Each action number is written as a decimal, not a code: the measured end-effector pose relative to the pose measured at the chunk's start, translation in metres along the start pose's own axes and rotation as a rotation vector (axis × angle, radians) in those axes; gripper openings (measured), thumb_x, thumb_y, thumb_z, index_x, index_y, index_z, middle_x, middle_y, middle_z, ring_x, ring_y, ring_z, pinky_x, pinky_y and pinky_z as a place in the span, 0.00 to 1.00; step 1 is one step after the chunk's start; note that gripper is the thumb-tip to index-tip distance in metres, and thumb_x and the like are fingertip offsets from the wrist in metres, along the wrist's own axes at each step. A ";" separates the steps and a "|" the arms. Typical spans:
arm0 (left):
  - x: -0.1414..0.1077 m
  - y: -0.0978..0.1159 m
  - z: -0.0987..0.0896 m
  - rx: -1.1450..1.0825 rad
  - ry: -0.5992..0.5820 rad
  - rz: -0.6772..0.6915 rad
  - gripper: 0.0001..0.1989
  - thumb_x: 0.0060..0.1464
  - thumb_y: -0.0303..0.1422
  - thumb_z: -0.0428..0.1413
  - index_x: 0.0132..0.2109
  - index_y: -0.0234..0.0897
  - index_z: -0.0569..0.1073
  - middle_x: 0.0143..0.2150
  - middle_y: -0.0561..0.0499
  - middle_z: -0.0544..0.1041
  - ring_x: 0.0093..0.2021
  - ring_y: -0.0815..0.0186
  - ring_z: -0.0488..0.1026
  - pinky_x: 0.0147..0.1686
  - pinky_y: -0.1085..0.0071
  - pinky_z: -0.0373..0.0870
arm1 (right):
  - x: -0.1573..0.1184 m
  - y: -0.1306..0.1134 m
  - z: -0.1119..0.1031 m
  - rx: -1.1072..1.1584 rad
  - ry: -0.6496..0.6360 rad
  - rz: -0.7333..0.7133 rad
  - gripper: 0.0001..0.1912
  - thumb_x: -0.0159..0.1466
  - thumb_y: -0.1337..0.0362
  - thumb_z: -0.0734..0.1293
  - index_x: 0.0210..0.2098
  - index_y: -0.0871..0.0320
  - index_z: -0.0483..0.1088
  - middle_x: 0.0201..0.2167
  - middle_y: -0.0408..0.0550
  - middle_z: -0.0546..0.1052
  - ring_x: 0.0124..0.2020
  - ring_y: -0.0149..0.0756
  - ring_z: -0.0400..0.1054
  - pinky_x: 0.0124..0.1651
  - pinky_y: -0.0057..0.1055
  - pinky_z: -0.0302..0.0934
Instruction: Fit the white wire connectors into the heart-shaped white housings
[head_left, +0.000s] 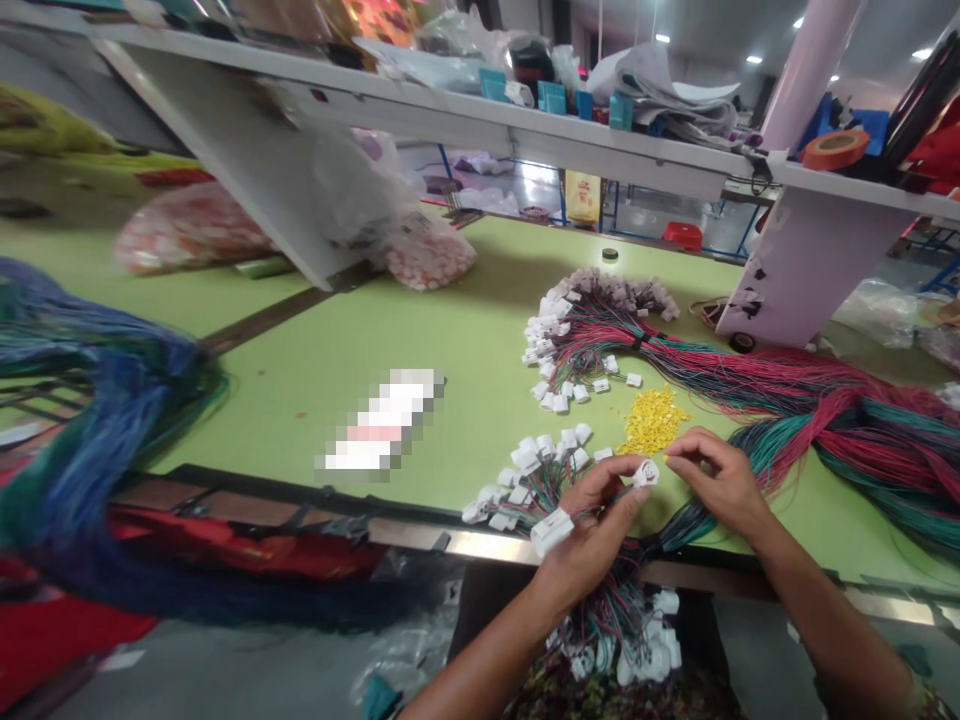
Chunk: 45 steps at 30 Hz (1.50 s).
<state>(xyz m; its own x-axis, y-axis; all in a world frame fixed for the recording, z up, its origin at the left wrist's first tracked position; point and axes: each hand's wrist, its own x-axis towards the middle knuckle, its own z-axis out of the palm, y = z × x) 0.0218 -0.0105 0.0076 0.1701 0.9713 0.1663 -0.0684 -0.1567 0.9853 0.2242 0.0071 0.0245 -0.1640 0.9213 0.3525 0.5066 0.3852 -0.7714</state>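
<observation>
My left hand [589, 545] is closed on a white plastic connector [646, 474], its open face turned up between thumb and forefinger. A second white connector [552, 532] hangs at the back of that hand. Just to the right, my right hand [721, 484] pinches a tiny yellow piece [667, 458] close to the held connector. Beyond the fingers lies a heap of small yellow pieces [651, 420]. White connectors on wires [529, 455] lie left of my hands, and more connectors [645, 650] dangle over the table edge by my lap.
A tied harness bundle [720, 360] of red, green and black wires stretches right. Blue-green wires [112, 380] drape over the left edge. Shelf supports [817, 260] stand on the green table [300, 330], near a bag of pale parts [429, 255]. A blurred-out patch [386, 420] lies mid-table.
</observation>
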 end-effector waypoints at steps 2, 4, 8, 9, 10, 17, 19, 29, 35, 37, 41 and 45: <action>-0.001 0.001 0.001 0.048 0.023 0.051 0.10 0.58 0.34 0.60 0.46 0.38 0.79 0.40 0.46 0.82 0.36 0.62 0.76 0.37 0.66 0.73 | -0.006 -0.027 -0.002 0.090 0.042 -0.079 0.04 0.68 0.64 0.68 0.37 0.57 0.76 0.33 0.46 0.76 0.36 0.36 0.72 0.39 0.31 0.68; -0.002 0.002 0.002 0.100 0.046 0.117 0.09 0.58 0.32 0.60 0.46 0.38 0.79 0.39 0.47 0.82 0.33 0.63 0.76 0.35 0.67 0.72 | -0.012 -0.048 -0.004 0.077 0.025 -0.157 0.03 0.68 0.67 0.68 0.39 0.55 0.76 0.34 0.46 0.76 0.36 0.35 0.72 0.40 0.32 0.69; -0.002 0.003 0.003 0.199 0.025 0.233 0.10 0.58 0.28 0.59 0.47 0.40 0.78 0.38 0.49 0.81 0.29 0.66 0.73 0.30 0.70 0.69 | -0.017 -0.064 -0.007 -0.064 0.036 -0.286 0.08 0.69 0.70 0.66 0.44 0.54 0.75 0.36 0.47 0.77 0.37 0.36 0.72 0.41 0.34 0.70; -0.002 0.004 0.003 0.212 0.009 0.254 0.11 0.58 0.28 0.58 0.48 0.41 0.78 0.38 0.49 0.81 0.30 0.66 0.73 0.31 0.70 0.70 | -0.018 -0.064 -0.007 -0.093 0.040 -0.301 0.09 0.69 0.70 0.65 0.45 0.54 0.75 0.36 0.47 0.77 0.38 0.36 0.73 0.41 0.34 0.70; -0.002 0.004 0.003 0.223 -0.005 0.274 0.11 0.59 0.27 0.58 0.48 0.41 0.78 0.39 0.49 0.81 0.31 0.66 0.74 0.31 0.70 0.70 | -0.018 -0.063 -0.008 -0.115 0.041 -0.313 0.09 0.70 0.71 0.65 0.45 0.54 0.75 0.37 0.48 0.77 0.37 0.37 0.73 0.40 0.35 0.71; -0.003 0.005 0.003 0.244 -0.019 0.372 0.13 0.60 0.25 0.56 0.50 0.42 0.76 0.41 0.47 0.82 0.34 0.64 0.76 0.33 0.69 0.72 | -0.019 -0.061 -0.008 -0.144 0.035 -0.327 0.10 0.70 0.72 0.65 0.47 0.53 0.74 0.37 0.48 0.76 0.38 0.37 0.72 0.40 0.35 0.70; -0.003 0.005 0.003 0.247 -0.017 0.373 0.13 0.60 0.25 0.56 0.51 0.42 0.76 0.41 0.47 0.82 0.35 0.64 0.77 0.34 0.69 0.72 | -0.019 -0.061 -0.008 -0.128 0.030 -0.316 0.09 0.70 0.71 0.65 0.46 0.53 0.74 0.37 0.47 0.76 0.38 0.36 0.72 0.40 0.35 0.70; -0.003 0.007 0.002 0.284 -0.018 0.414 0.15 0.60 0.23 0.56 0.51 0.42 0.75 0.43 0.46 0.82 0.41 0.62 0.79 0.39 0.66 0.75 | -0.019 -0.059 -0.006 -0.046 0.028 -0.254 0.08 0.70 0.71 0.65 0.44 0.54 0.75 0.37 0.46 0.76 0.38 0.34 0.72 0.42 0.32 0.69; -0.003 0.004 0.003 0.286 -0.013 0.491 0.16 0.60 0.22 0.56 0.52 0.42 0.75 0.44 0.46 0.83 0.44 0.62 0.80 0.43 0.66 0.77 | -0.019 -0.057 -0.003 0.128 0.032 -0.063 0.04 0.68 0.67 0.68 0.39 0.54 0.76 0.34 0.44 0.76 0.36 0.34 0.71 0.39 0.30 0.68; -0.003 0.005 0.004 0.289 -0.011 0.516 0.16 0.60 0.21 0.56 0.52 0.41 0.75 0.44 0.46 0.83 0.44 0.62 0.81 0.43 0.67 0.78 | -0.018 -0.055 -0.002 0.227 0.020 0.056 0.02 0.67 0.65 0.70 0.37 0.55 0.75 0.33 0.44 0.75 0.34 0.32 0.71 0.38 0.28 0.67; -0.001 0.006 0.003 0.273 -0.018 0.555 0.17 0.59 0.20 0.55 0.52 0.41 0.76 0.44 0.46 0.84 0.43 0.63 0.82 0.43 0.67 0.79 | -0.015 -0.048 0.001 0.503 -0.057 0.292 0.08 0.63 0.60 0.74 0.39 0.55 0.75 0.32 0.43 0.77 0.32 0.30 0.72 0.37 0.26 0.68; -0.002 0.005 0.002 0.262 -0.030 0.561 0.17 0.59 0.20 0.56 0.52 0.41 0.77 0.44 0.46 0.85 0.43 0.62 0.82 0.43 0.67 0.79 | -0.013 -0.041 0.002 0.660 -0.147 0.360 0.11 0.60 0.58 0.76 0.38 0.55 0.75 0.29 0.41 0.77 0.28 0.28 0.70 0.33 0.24 0.68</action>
<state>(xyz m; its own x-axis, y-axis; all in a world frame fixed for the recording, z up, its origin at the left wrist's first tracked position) 0.0229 -0.0133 0.0119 0.2057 0.7230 0.6594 0.0873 -0.6847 0.7235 0.2036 -0.0203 0.0507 -0.2190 0.9755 -0.0192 -0.0528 -0.0315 -0.9981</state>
